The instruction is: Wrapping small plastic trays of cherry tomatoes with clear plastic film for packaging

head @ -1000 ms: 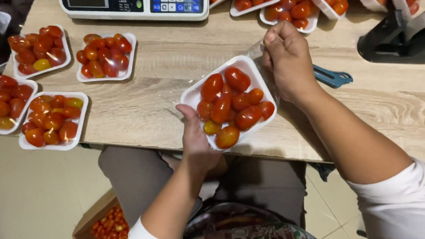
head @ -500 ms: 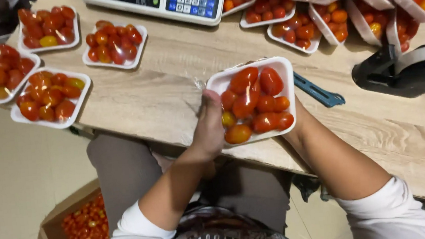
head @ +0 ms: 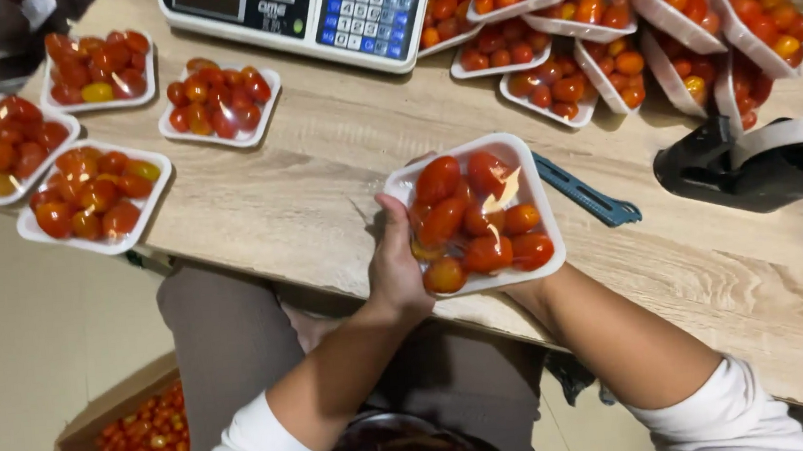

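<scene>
**Tray of tomatoes held at the surface's near edge**

Tray (head: 529, 165), white and shallow, sits in the centre of the frame, lifted at the near edge of the wooden surface (head: 323, 179) and filled with red and orange cherry tomatoes (head: 476, 220) under a glossy clear film. The left hand (head: 396, 259) lies against the tray's left side: its thumb runs up along the left rim towards the upper left corner, while the fingers curl beneath the base, so the hand is clamped onto the tray's edge. The right hand is hidden under the tray; only its forearm (head: 607, 334) shows, running down to the lower right of the frame, and whether that hand is spread or gripping cannot be told.

Just to the right of the tray a blue-handled tool (head: 588, 194) lies flat on the surface, its near end tucked behind the tray's right corner. Farther right stands a black tape dispenser (head: 746, 168). At the top centre is a weighing scale (head: 302, 11) with a keypad. Four more filled trays (head: 93, 195) rest in the upper left, and a cluster of filled trays (head: 614, 32), some leaning on one another, crowds the upper right. In the lower left corner a cardboard box (head: 87, 436) of loose tomatoes stands on the floor beside the person's knees.
</scene>
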